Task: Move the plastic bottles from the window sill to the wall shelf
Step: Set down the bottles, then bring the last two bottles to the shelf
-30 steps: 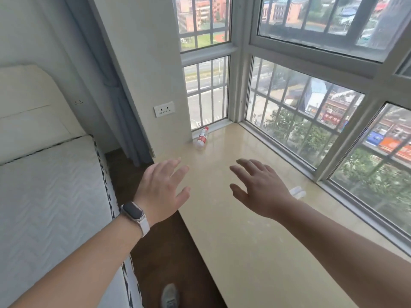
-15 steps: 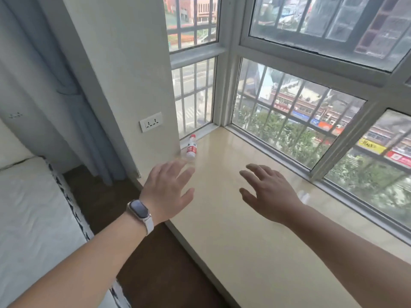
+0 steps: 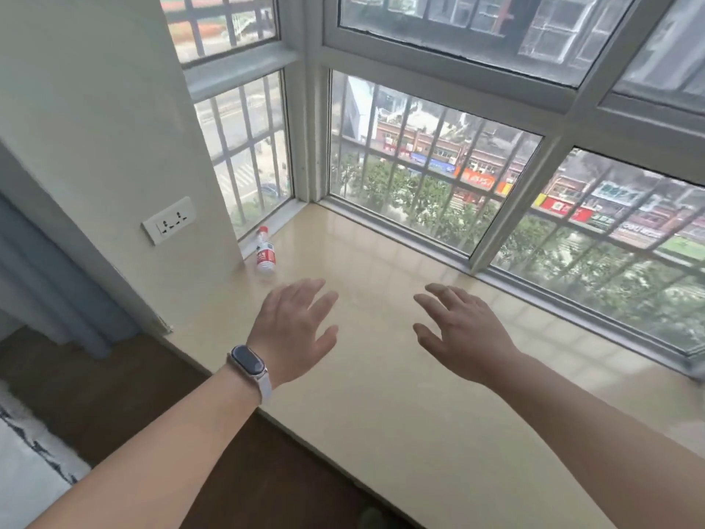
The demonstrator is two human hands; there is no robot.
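Observation:
A small clear plastic bottle (image 3: 265, 254) with a red label and red cap lies on its side on the beige window sill (image 3: 381, 376), close to the wall corner at the left. My left hand (image 3: 295, 326), with a watch on its wrist, hovers over the sill just in front of the bottle, fingers spread, holding nothing. My right hand (image 3: 459, 330) floats over the middle of the sill, fingers also spread and empty. No wall shelf is in view.
Barred windows (image 3: 438, 177) enclose the sill at the back and left. A wall (image 3: 95, 127) with a socket plate (image 3: 168, 220) juts out left of the bottle. A grey curtain (image 3: 49, 284), dark wood floor and a mattress edge (image 3: 23, 463) lie at the lower left.
The view has swung right and moved closer to the sill. The bottle now appears nearer, just ahead of my left hand. Both hands stay spread and empty.

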